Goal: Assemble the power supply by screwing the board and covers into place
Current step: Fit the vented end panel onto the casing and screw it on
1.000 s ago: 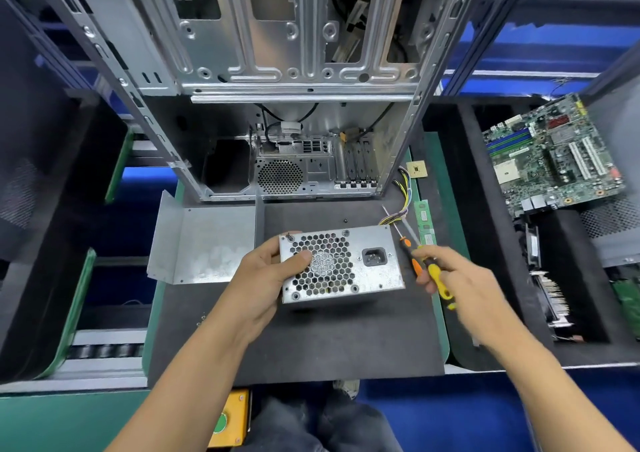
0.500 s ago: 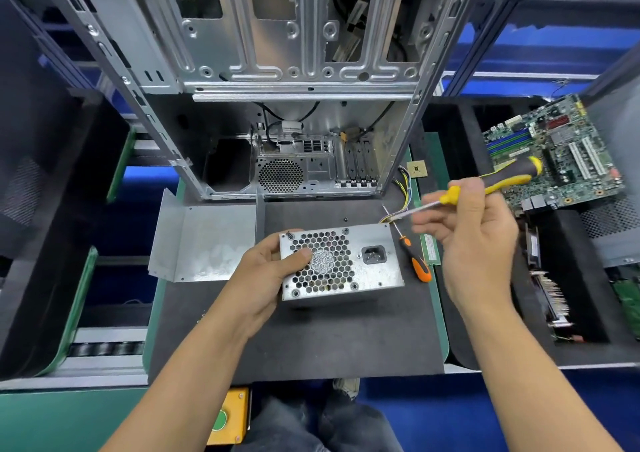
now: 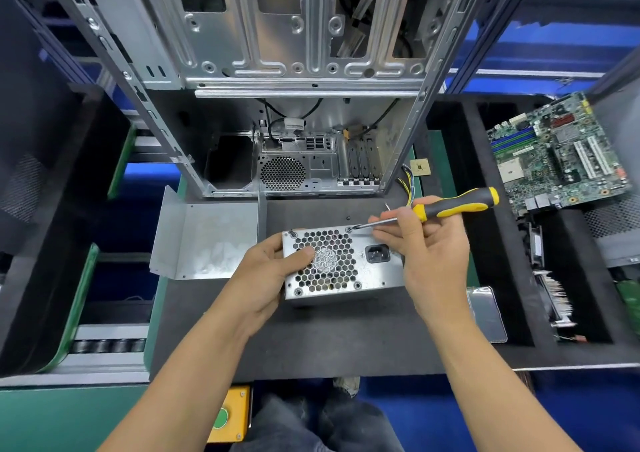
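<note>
A silver power supply (image 3: 374, 276) with a honeycomb fan grille and a black socket lies on the dark mat (image 3: 329, 333). My left hand (image 3: 268, 271) grips its left end, thumb on the grille. In my right hand (image 3: 427, 243) is a yellow-and-black screwdriver (image 3: 457, 205), gripped where handle meets shaft. Its tip rests on a screw (image 3: 349, 229) at the top edge of the supply's face. A bent metal cover (image 3: 204, 240) lies on the mat to the left.
An open computer case (image 3: 294, 80) stands behind the mat. A motherboard (image 3: 561, 153) sits in a black tray at the right, with a heatsink (image 3: 554, 299) below it. A small chip (image 3: 420, 167) and coloured wires (image 3: 407, 177) lie by the case's right post.
My right hand picked the yellow screwdriver up off the mat, lifted it, then brought its tip down to the screw on the supply's top edge. The left hand kept its grip.
</note>
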Motion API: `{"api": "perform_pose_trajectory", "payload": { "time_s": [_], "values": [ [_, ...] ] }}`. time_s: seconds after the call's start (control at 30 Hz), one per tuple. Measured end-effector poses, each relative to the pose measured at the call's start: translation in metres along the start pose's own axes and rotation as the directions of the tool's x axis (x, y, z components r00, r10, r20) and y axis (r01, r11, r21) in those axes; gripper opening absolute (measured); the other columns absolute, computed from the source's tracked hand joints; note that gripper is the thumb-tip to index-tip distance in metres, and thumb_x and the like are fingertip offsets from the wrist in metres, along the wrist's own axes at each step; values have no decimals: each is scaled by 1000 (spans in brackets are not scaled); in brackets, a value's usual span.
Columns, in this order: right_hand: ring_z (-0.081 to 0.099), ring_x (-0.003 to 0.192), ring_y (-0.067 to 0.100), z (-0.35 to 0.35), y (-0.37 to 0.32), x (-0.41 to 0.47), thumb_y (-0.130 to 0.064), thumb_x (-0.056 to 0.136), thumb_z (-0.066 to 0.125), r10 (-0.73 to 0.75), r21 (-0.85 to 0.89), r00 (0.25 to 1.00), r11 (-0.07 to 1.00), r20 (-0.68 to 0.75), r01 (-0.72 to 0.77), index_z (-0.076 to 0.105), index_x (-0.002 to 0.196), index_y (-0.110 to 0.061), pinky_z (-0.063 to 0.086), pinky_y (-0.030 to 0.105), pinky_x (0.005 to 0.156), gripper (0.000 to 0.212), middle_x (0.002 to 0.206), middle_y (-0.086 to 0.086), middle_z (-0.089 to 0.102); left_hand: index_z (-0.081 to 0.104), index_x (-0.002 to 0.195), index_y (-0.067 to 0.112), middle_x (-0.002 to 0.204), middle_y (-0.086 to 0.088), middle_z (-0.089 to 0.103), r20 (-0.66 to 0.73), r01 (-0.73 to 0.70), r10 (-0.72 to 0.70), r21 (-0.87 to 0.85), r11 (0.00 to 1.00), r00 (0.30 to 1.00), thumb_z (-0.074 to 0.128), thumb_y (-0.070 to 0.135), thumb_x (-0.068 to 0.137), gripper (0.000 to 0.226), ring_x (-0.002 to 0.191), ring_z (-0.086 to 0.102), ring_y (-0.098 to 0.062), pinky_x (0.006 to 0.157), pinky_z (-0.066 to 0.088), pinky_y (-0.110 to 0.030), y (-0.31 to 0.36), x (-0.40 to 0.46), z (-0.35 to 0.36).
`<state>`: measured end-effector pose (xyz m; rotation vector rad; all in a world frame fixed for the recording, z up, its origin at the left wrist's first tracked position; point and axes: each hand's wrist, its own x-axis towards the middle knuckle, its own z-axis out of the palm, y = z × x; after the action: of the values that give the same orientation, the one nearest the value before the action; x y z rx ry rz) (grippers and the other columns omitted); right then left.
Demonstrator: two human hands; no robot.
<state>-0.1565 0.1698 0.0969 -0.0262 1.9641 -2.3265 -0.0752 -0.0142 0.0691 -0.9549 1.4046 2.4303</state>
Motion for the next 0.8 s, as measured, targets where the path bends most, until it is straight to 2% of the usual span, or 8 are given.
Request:
{"api": "perform_pose_trajectory", "payload": {
  "time_s": [0.1,0.23,0.4,0.53,0.67,0.7,0.77,0.8],
  "values": [
    [72,91,35,4,3,-2,-11,97,61,2,0,1000,1000,-22,-2,51,104,-11,60,35,73,12,92,26,68,65,119,6,111,-13,75,-4,1,-1,2,1000,1000,66,3,90,29,103,72,-29,85,61,-38,0,0,0],
    [72,91,36,5,3,-1,-9,97,59,16,7,999,1000,-30,-16,51,102,-12,60,35,74,10,93,28,67,65,120,6,112,-13,75,-10,3,-3,5,1000,1000,66,3,90,30,104,72,-30,87,60,-39,0,0,0],
    [71,94,36,5,5,0,-7,97,59,25,-4,999,1000,-23,-25,48,107,-5,60,35,75,16,97,33,63,65,120,6,112,-13,75,-13,7,-7,7,1000,1000,67,4,89,31,105,72,-30,88,60,-41,0,0,0],
    [73,90,33,3,5,0,-6,95,63,-11,-59,1000,998,-6,11,50,105,-8,61,40,76,16,89,22,68,65,119,5,113,-14,74,-20,6,-5,19,1000,1000,66,4,89,30,106,71,-31,90,59,-42,0,0,0],
    [75,83,22,6,1,1,-14,90,70,-106,-201,993,973,45,113,59,90,-38,61,38,75,26,82,3,74,65,121,4,114,-15,74,-22,10,-9,34,999,1000,66,3,90,31,109,70,-33,96,55,-46,0,0,-1],
    [75,82,19,6,-1,2,-18,88,71,-137,-252,989,956,61,148,58,87,-41,61,38,75,26,81,-1,74,65,121,4,114,-15,74,-19,12,-12,35,999,1000,66,3,90,31,109,70,-33,95,56,-46,0,0,-1],
    [74,81,15,5,-3,5,-25,86,72,-196,-363,974,905,110,223,57,89,-38,60,38,77,20,80,-4,72,65,121,4,114,-16,74,-12,18,-17,36,999,1000,66,4,90,31,107,71,-32,91,59,-43,1,1,-2],
    [74,81,12,5,-5,6,-25,86,72,-224,-417,964,869,146,265,56,90,-35,59,33,78,20,80,-5,72,65,121,4,114,-16,74,-6,19,-18,35,999,1000,66,4,90,31,106,71,-32,89,59,-41,1,2,-2]
  ]
}}
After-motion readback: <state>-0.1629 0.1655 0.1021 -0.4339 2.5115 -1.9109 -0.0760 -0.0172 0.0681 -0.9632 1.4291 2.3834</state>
